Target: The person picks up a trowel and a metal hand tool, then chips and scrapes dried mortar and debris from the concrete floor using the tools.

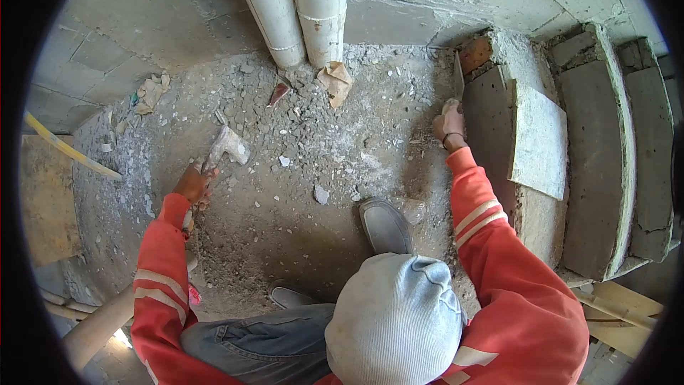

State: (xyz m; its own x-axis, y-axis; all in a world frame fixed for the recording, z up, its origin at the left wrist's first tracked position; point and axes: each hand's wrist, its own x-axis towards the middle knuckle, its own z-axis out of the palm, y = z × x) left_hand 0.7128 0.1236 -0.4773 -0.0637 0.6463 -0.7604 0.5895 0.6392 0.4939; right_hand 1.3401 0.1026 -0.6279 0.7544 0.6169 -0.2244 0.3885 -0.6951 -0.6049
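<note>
On the left, my left hand (192, 184) is wrapped round the handle of a dusty hammer-like tool (229, 145), whose pale head hangs over the rubble-strewn floor (285, 207). My right hand (450, 122) is closed at the side of the concrete steps, with a thin flat blade (458, 77) rising from its fingers beside the lowest step (489, 114). The blade's handle is hidden in the fist. A loose pale slab (539, 139) leans on the steps to the right of my right hand.
Two white pipes (319, 21) stand against the back wall. Crumpled brown paper (335, 83) and a reddish shard (278, 94) lie near their base. A yellow hose (71, 148) crosses the left side. My shoe (385, 225) and a grey cap (395, 321) show below.
</note>
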